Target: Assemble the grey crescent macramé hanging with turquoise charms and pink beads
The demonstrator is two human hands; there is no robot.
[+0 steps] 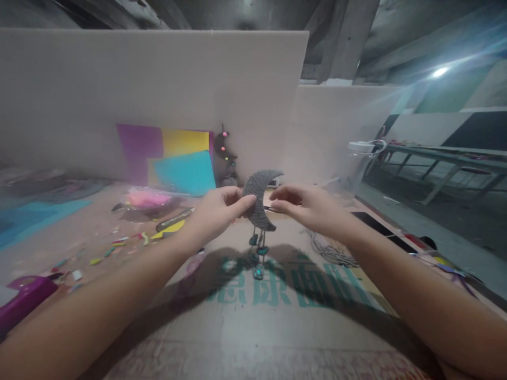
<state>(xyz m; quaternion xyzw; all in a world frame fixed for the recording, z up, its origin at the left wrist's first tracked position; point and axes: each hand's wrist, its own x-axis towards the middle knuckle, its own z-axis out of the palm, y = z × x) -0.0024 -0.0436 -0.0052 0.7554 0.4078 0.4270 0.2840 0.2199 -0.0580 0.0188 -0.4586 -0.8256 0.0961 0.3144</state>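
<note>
A grey crescent-moon ornament (259, 198) wrapped in yarn hangs in the air above the table, with small teal pieces (258, 258) dangling from it on strings. My left hand (219, 211) pinches the moon's left edge, fingers closed on it. My right hand (307, 206) pinches at the moon's right side, holding something thin and dark that I cannot make out. Both forearms reach in from the bottom corners.
Cardboard with teal printing (277, 295) covers the table. Purple, yellow and teal sheets (178, 161) lean against the white back board beside a second dark moon ornament (224, 148). Paper scraps (119, 245), a pink bag (144, 199), a yarn coil (330, 252) and a clear container (358, 163) lie around.
</note>
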